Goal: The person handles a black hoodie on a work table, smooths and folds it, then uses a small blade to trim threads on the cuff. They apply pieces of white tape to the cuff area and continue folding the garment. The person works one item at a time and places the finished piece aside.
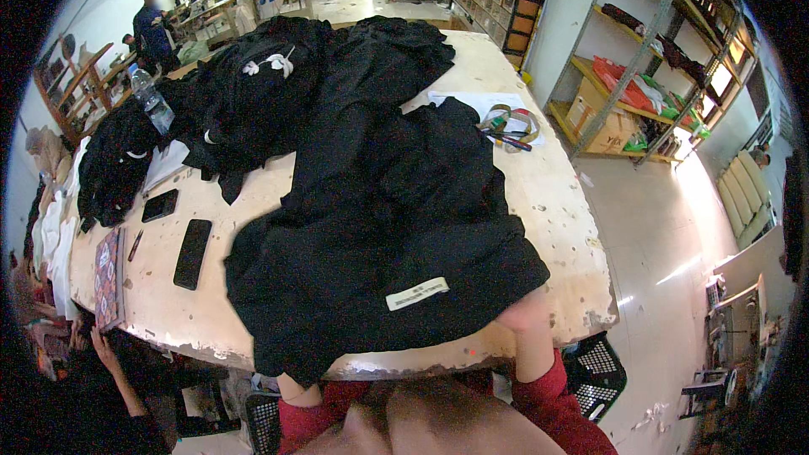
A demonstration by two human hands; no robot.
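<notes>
1. The table (552, 202) fills the middle, worn and pale.
2. A black garment (379, 219) lies spread at its 6 o'clock edge, a white label (417, 293) near the hem.
3. More black clothes (253, 93) pile at 11 o'clock.
4. Two phones (192, 253) lie at 9 o'clock.
5. The right hand (524, 313) and the left hand (291, 386) sit under the hem; their fingers are hidden, so I cannot tell their state.

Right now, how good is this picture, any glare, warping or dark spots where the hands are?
Head view: fisheye bends the table edges and shelving; corners are black. Glare washes the floor at right. The black garment shows little fold detail and hides both hands; only red sleeves show at the near edge.
</notes>
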